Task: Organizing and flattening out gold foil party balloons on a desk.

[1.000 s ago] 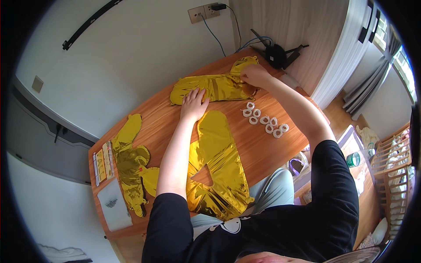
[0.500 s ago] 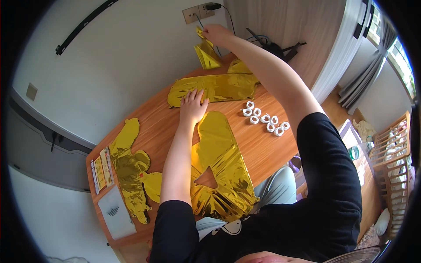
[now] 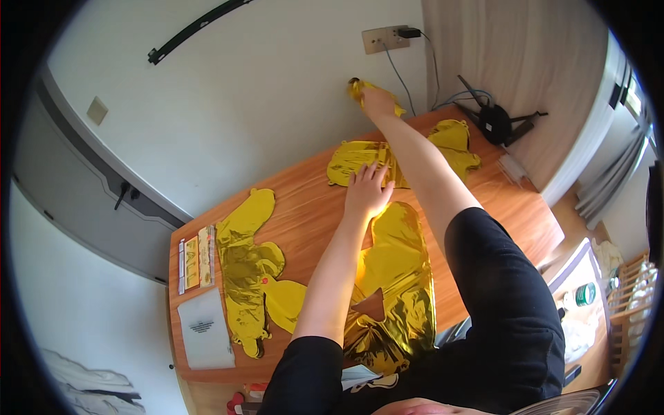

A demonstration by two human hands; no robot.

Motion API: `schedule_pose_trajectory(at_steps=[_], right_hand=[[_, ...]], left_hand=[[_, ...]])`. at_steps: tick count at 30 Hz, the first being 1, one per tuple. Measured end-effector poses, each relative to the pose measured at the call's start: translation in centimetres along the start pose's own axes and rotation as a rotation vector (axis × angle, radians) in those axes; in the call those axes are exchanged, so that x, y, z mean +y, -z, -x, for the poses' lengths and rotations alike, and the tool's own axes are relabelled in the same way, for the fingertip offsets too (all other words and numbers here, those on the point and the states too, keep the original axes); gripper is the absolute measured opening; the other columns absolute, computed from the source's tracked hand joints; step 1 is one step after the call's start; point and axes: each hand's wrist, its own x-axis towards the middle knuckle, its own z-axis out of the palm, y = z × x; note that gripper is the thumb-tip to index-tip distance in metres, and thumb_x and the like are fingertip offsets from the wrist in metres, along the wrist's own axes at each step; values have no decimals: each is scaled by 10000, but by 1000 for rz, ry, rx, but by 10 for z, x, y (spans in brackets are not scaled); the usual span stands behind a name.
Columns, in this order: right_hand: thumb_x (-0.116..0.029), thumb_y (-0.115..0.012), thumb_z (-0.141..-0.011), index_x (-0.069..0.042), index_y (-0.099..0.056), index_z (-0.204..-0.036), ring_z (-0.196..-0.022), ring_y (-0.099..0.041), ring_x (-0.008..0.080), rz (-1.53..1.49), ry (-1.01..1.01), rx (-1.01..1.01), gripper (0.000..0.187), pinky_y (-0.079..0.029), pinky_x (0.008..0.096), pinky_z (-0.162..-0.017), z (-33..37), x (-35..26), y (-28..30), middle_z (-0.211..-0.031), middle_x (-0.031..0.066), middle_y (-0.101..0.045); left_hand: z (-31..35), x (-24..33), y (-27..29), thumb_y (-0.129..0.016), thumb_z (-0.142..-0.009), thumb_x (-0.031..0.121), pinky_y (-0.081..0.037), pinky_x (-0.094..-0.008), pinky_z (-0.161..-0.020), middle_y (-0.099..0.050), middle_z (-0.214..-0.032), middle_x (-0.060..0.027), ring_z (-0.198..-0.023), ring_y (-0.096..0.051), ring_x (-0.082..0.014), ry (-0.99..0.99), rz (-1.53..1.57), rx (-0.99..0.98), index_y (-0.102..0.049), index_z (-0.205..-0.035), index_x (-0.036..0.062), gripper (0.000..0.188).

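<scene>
My right hand [image 3: 379, 104] is closed around a bunched end of flat gold foil balloon [image 3: 357, 88], raised near the wall beyond the table's far edge. Below it another part of gold foil balloon [image 3: 342, 164] lies on the tabletop; the right forearm hides whether the two are joined. My left hand [image 3: 366, 194] rests with fingers spread on the near edge of that foil. Under and beside my left forearm lies a large deflated gold balloon [image 3: 398, 252] with a triangular hole. To the left is a folded gold balloon [image 3: 245, 273] with rounded lobes.
On the wooden table [image 3: 311, 214], a printed packet [image 3: 200, 259] and a frosted plastic bag [image 3: 207, 332] lie at the left edge. A black router [image 3: 494, 124] with cables stands at the far right, below a wall socket [image 3: 377, 41]. A side table with a green-labelled container [image 3: 585, 295] stands right.
The view has swung left. My right hand has come lower, and the foil hanging from it is now bunched at the hand. The white string coils are now out of sight. My left hand stays on the foil.
</scene>
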Motion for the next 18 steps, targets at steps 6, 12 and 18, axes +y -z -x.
schedule_pose_trajectory(at_steps=[6, 12, 18], right_hand=[[-156, -628, -909, -127, -741, -1064, -1050, -662, 351, -168, -3, 170, 195, -535, 439, -863, -10, -14, 9, -1127, 132, -716], [-178, -631, -899, -181, -739, -948, -1002, -677, 340, 72, 117, -23, 119, -538, 445, -835, -10, -4, 11, -1066, 97, -724], [-222, -588, -940, -127, -710, -1039, -965, -682, 355, 325, 282, -248, 183, -543, 470, -824, 2, 17, 6, -1007, 127, -730]], left_hand=[[4, -8, -2, -427, -1021, 491, -190, -506, -1240, -338, -1621, -99, -1512, -273, -295, 5, 14, 9, -412, -1530, 190, 591], [1, -7, 0, -424, -1021, 491, -186, -496, -1244, -337, -1622, -98, -1518, -262, -287, 13, 25, -14, -406, -1534, 195, 593], [1, -5, -3, -413, -1021, 494, -190, -502, -1241, -339, -1621, -101, -1516, -263, -301, -7, 31, -5, -406, -1535, 195, 595]])
